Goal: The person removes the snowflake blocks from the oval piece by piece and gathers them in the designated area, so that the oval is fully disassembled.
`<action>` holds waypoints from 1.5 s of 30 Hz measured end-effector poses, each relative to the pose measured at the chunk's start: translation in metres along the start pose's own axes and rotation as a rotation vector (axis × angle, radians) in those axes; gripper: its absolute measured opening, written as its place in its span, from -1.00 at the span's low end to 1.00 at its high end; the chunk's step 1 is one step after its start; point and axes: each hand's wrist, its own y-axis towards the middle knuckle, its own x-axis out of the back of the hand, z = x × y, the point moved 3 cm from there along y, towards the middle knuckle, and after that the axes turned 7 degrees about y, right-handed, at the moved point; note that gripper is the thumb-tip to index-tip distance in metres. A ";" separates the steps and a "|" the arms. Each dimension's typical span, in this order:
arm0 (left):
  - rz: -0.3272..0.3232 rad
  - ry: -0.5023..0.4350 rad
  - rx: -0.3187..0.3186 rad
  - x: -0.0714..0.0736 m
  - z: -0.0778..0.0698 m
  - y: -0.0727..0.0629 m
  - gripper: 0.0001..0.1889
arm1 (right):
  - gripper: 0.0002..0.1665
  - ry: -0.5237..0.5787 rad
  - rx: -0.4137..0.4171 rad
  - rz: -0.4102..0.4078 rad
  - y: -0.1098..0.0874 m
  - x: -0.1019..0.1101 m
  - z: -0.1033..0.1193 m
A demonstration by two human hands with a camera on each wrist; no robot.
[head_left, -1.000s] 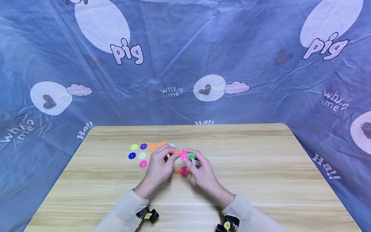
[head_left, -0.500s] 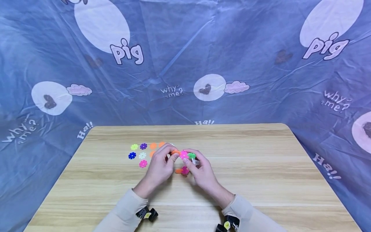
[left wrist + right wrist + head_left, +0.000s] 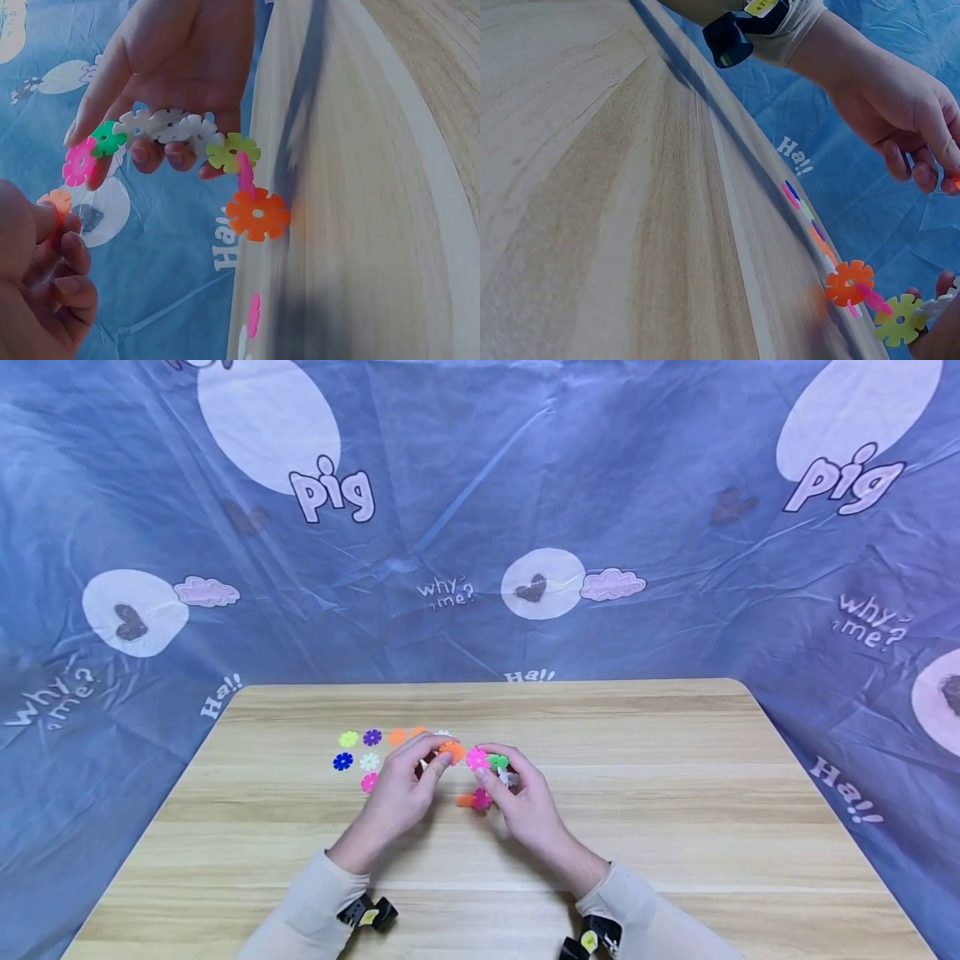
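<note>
My left hand (image 3: 397,793) pinches an orange snowflake disc (image 3: 452,752) between thumb and fingertips. In the left wrist view a small gap separates this disc from the pink end disc (image 3: 79,163) of a linked chain. My right hand (image 3: 528,806) holds that chain, thumb and fingertip pinching near the pink end. Along it come a green disc (image 3: 109,137), several white discs (image 3: 171,125), a yellow-green disc (image 3: 234,152), a pink disc (image 3: 246,175) seen edge-on and a hanging orange disc (image 3: 258,214). Fingers hide part of the white discs in the head view.
Loose discs lie on the wooden table (image 3: 637,827), left of and behind my left hand: yellow (image 3: 348,738), purple (image 3: 372,737), blue (image 3: 342,762), white (image 3: 369,762), pink (image 3: 369,782) and orange (image 3: 397,737). A blue printed cloth (image 3: 480,510) hangs around the table.
My left hand has drawn slightly left, taking the orange disc from against the pink end disc to a little apart. The orange disc has turned its face toward the head camera. The right hand barely moved.
</note>
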 end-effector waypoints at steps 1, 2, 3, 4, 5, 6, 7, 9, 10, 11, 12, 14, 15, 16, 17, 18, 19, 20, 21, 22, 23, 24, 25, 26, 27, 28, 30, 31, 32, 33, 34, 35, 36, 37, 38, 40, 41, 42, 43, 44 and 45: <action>0.002 -0.001 0.012 0.000 0.000 0.000 -0.79 | -0.57 0.002 -0.001 0.000 0.000 0.000 0.000; 0.002 -0.002 0.025 0.001 0.001 -0.001 -0.76 | -0.57 0.002 -0.003 -0.001 0.000 0.000 0.000; -0.001 -0.002 0.034 0.001 0.001 -0.001 -0.74 | -0.57 -0.001 -0.007 -0.004 0.000 0.000 0.000; -0.006 -0.002 0.038 0.001 0.002 -0.001 -0.72 | -0.57 -0.005 -0.011 -0.006 0.000 0.000 -0.001; -0.012 -0.002 0.043 0.001 0.002 -0.001 -0.70 | -0.57 -0.009 -0.015 -0.009 0.000 0.000 -0.001; -0.016 -0.004 0.045 0.002 0.002 -0.001 -0.69 | -0.56 -0.015 -0.020 -0.011 0.000 0.000 -0.001; -0.021 -0.002 0.044 0.002 0.003 -0.002 -0.69 | -0.56 -0.018 -0.026 -0.013 0.000 0.000 -0.001; -0.023 -0.004 0.041 0.003 0.003 -0.002 -0.69 | -0.56 -0.020 -0.034 -0.013 0.000 0.000 -0.001; -0.022 -0.003 0.041 0.004 0.003 -0.002 -0.70 | -0.56 -0.019 -0.036 -0.012 0.000 0.000 -0.001; -0.018 -0.002 0.045 0.005 0.004 -0.002 -0.70 | -0.56 -0.018 -0.038 -0.010 0.000 0.000 0.000; -0.013 0.001 0.049 0.006 0.004 -0.002 -0.71 | -0.56 -0.015 -0.037 -0.009 0.000 0.000 0.000; -0.007 0.007 0.055 0.009 0.005 -0.002 -0.71 | -0.56 -0.010 -0.032 -0.005 0.000 0.000 0.000; -0.006 0.008 0.055 0.010 0.006 -0.002 -0.71 | -0.56 -0.010 -0.027 -0.004 0.000 0.000 0.000; -0.004 0.011 0.055 0.011 0.007 -0.002 -0.71 | -0.56 -0.007 -0.020 -0.002 0.000 0.000 0.000; -0.005 0.010 0.051 0.012 0.007 -0.002 -0.71 | -0.56 -0.007 -0.013 -0.002 0.000 0.000 0.000; -0.003 0.010 0.048 0.013 0.008 -0.002 -0.71 | -0.57 -0.007 -0.007 -0.002 0.000 0.000 0.000; -0.001 0.010 0.044 0.014 0.009 -0.002 -0.70 | -0.57 -0.006 -0.004 -0.003 0.000 0.000 0.000; 0.002 0.009 0.045 0.015 0.010 -0.002 -0.70 | -0.57 -0.005 0.000 -0.003 0.000 0.000 0.000; 0.006 0.012 0.049 0.016 0.012 -0.003 -0.70 | -0.57 -0.004 0.002 -0.003 0.000 0.000 0.000; 0.010 0.016 0.058 0.016 0.013 -0.003 -0.70 | -0.57 -0.003 0.002 -0.003 0.000 0.000 0.000; 0.014 0.021 0.069 0.017 0.014 -0.003 -0.70 | -0.57 -0.002 0.001 -0.003 0.000 0.000 0.000; 0.020 0.026 0.084 0.018 0.016 -0.003 -0.70 | -0.57 -0.001 -0.001 -0.001 0.000 0.000 0.000; 0.025 0.028 0.099 0.019 0.018 -0.004 -0.70 | -0.57 0.002 -0.002 0.001 0.000 0.000 0.000; 0.027 0.032 0.113 0.019 0.020 -0.004 -0.70 | -0.57 0.004 -0.002 0.003 0.000 0.000 0.000; 0.030 0.036 0.127 0.020 0.022 -0.005 -0.69 | -0.57 0.004 -0.003 0.005 0.000 0.000 0.000; 0.032 0.038 0.139 0.021 0.024 -0.006 -0.69 | -0.56 0.005 -0.004 0.006 0.000 0.000 0.000; 0.032 0.040 0.156 0.024 0.028 -0.007 -0.69 | -0.57 0.005 -0.004 0.008 0.000 0.000 0.000; 0.032 0.043 0.165 0.026 0.031 -0.007 -0.69 | -0.57 0.008 -0.005 0.008 0.000 0.000 0.000; 0.030 0.049 0.170 0.028 0.033 -0.007 -0.69 | -0.57 0.008 -0.005 0.008 0.000 0.000 0.000; 0.028 0.054 0.175 0.030 0.034 -0.007 -0.69 | -0.57 0.009 -0.004 0.007 0.000 0.000 0.000; 0.026 0.055 0.178 0.032 0.036 -0.007 -0.69 | -0.57 0.009 -0.005 0.006 0.000 0.000 0.000; 0.023 0.058 0.182 0.034 0.038 -0.007 -0.69 | -0.57 0.010 -0.005 0.007 0.001 0.000 0.000; 0.022 0.063 0.183 0.036 0.039 -0.007 -0.69 | -0.57 0.012 -0.005 0.007 0.001 -0.001 0.000; 0.021 0.065 0.185 0.038 0.041 -0.007 -0.69 | -0.57 0.012 -0.005 0.006 0.001 -0.001 0.000; 0.020 0.065 0.188 0.039 0.042 -0.006 -0.70 | -0.57 0.013 -0.006 0.006 0.002 -0.001 0.000; 0.020 0.060 0.196 0.043 0.045 -0.006 -0.70 | -0.57 0.011 -0.010 0.005 0.002 -0.001 0.001; 0.021 0.061 0.200 0.044 0.047 -0.006 -0.70 | -0.57 0.013 -0.009 0.006 0.002 -0.001 0.001; 0.022 0.062 0.204 0.045 0.048 -0.006 -0.70 | -0.57 0.012 -0.010 0.004 0.002 -0.001 0.001; 0.025 0.062 0.209 0.046 0.049 -0.006 -0.70 | -0.57 0.015 -0.010 0.005 0.003 -0.001 0.001; 0.026 0.065 0.211 0.047 0.050 -0.006 -0.71 | -0.57 0.017 -0.010 0.006 0.003 -0.002 0.001; 0.028 0.070 0.213 0.048 0.052 -0.005 -0.71 | -0.57 0.018 -0.010 0.006 0.003 -0.002 0.001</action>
